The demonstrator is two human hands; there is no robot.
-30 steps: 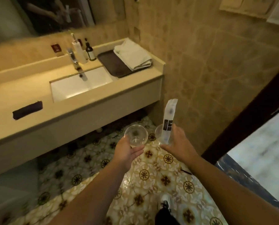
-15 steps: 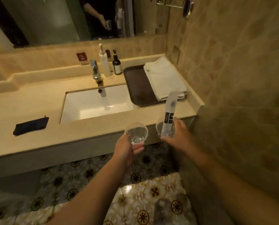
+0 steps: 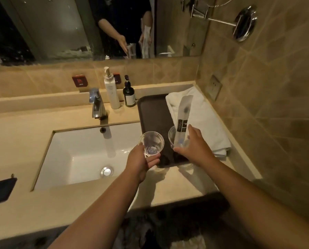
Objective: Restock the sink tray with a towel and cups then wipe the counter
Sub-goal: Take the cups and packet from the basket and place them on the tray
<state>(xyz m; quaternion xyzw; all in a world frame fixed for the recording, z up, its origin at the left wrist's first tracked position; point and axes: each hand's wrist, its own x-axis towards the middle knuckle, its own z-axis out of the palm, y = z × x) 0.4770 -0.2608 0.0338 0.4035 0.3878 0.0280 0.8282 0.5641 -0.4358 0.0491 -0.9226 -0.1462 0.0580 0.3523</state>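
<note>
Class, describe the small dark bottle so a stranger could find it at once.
Start at the sink and its tap. Right of the tap, against the back ledge, two pump bottles stand beside the dark tray. Next to the tall white bottle, the dark bottle is shorter, with a pale label.

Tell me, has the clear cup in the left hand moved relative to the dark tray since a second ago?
Yes. The clear cup has come forward to the dark tray, now over its near left edge.

a dark brown tray [image 3: 151,112] lies on the beige counter [image 3: 186,184] right of the sink. a folded white towel [image 3: 206,126] rests along its right side. two clear plastic cups are held above the tray's near end: the left cup [image 3: 151,143] empty, the right cup [image 3: 176,139] holding a tall white sachet [image 3: 183,114].
</note>
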